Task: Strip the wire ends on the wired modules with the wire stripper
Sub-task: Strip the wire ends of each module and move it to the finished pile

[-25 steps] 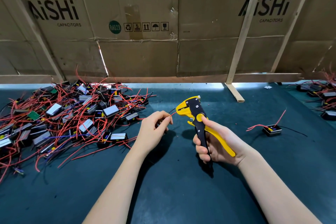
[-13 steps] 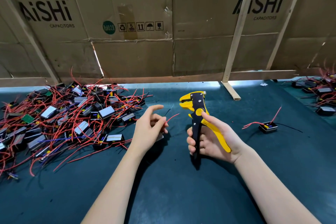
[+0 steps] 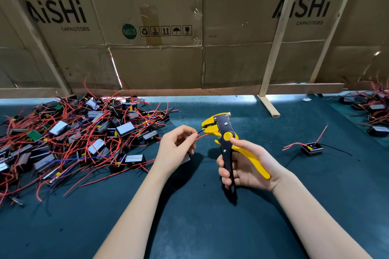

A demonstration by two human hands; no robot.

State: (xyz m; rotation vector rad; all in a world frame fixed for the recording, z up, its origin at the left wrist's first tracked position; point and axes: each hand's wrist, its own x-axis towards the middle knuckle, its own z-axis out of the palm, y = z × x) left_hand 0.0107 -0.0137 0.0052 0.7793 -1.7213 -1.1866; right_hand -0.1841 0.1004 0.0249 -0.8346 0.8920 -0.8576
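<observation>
My right hand (image 3: 246,166) grips the handles of a yellow and black wire stripper (image 3: 223,132), held upright with its jaws pointing left. My left hand (image 3: 175,149) pinches a black wire (image 3: 200,131) and a red wire (image 3: 201,136) of a small module (image 3: 186,159) that is mostly hidden under the palm. The black wire's tip reaches into the stripper's jaws. The red wire ends just below the jaws.
A big heap of wired modules (image 3: 80,139) with red wires covers the dark green mat (image 3: 189,227) on the left. One module (image 3: 311,149) lies alone at the right, more modules (image 3: 370,109) at the far right edge. Cardboard panels (image 3: 189,27) wall off the back.
My left hand opened its fingers, then pinched the wires again and moved them right, up to the stripper's jaws. My right hand kept its hold on the stripper.
</observation>
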